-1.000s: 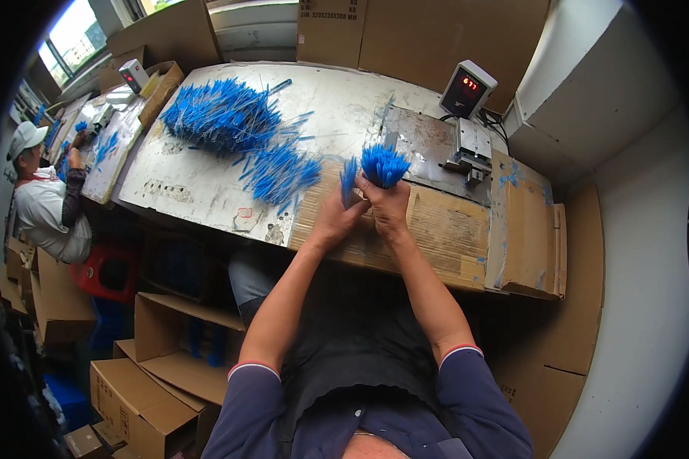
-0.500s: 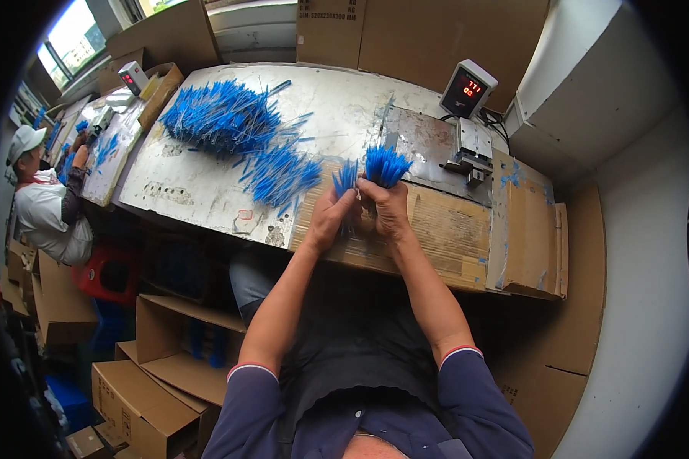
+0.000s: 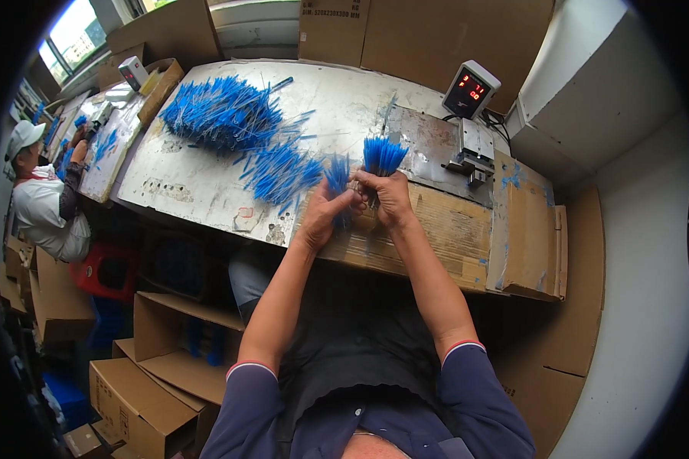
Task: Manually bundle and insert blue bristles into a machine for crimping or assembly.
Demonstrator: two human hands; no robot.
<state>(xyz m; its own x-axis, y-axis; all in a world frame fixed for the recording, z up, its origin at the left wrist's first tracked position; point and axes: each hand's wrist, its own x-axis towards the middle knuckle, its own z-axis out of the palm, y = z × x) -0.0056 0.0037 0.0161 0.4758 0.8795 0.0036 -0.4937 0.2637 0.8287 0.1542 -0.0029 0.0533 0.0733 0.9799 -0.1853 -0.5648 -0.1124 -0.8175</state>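
My right hand (image 3: 392, 200) is closed round the lower part of a thick bundle of thin, blue-tipped sticks (image 3: 383, 155), whose tips fan upward. Just beside it, my left hand (image 3: 323, 217) holds a smaller, looser bunch of blue sticks (image 3: 337, 177), blurred by motion. The fingers of both hands meet or nearly meet between the two bunches. Both hands are above the cardboard-covered front edge (image 3: 436, 237) of the worktable. To their left lies a loose spread of blue-and-clear sticks (image 3: 282, 173), with a large heap of them (image 3: 220, 115) behind it.
A metal plate (image 3: 429, 145) with a small clamp-like fixture (image 3: 475, 157) sits at right, below a box with a red digital display (image 3: 471, 90). A cardboard box (image 3: 530, 229) stands at the table's right end. Far left, a person in white (image 3: 47, 206) works at another table.
My left hand has shifted slightly left and down, its fingers now stretched toward the right hand. The right hand's bundle has moved slightly left and looks more upright. The display's digits have changed.
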